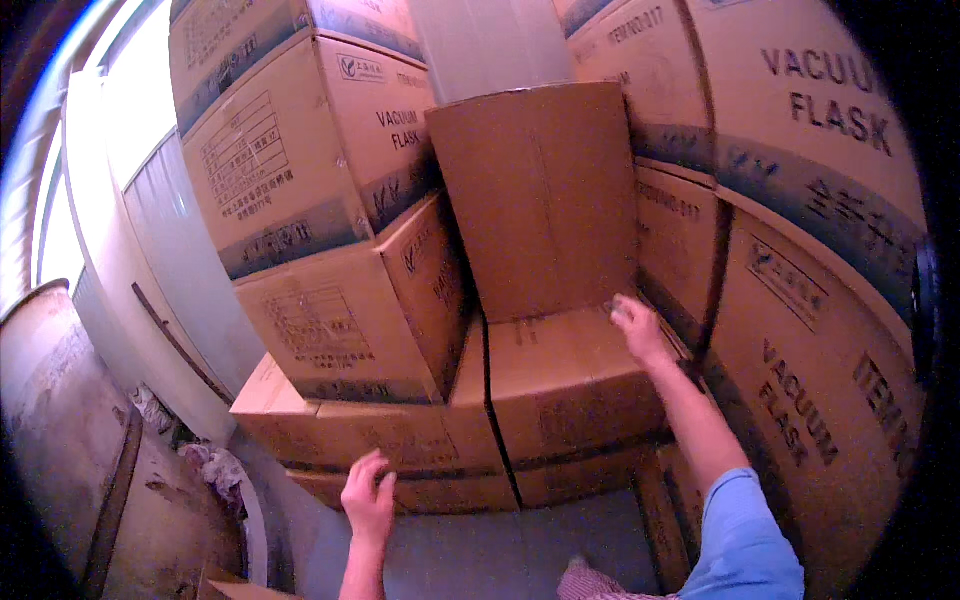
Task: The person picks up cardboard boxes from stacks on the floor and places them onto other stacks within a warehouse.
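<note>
My right hand [637, 328] reaches forward over the top of a low carton [575, 350], beside the lower right corner of a plain brown carton [540, 195]. Its fingers are loosely bent and apart; whether they touch the cardboard I cannot tell. That plain carton stands upright on the low one, against the stacks on both sides. My left hand [369, 497] hangs in front of the left low carton [390, 430], thumb apart from half-curled fingers, with nothing in it.
Printed cartons with dark bands rise in a left stack [270, 160] and a taller right stack [800, 250]. A large stained cylinder [80, 430] stands at the far left, with crumpled material [215, 470] on the floor beside it. An open carton flap [240, 590] shows below.
</note>
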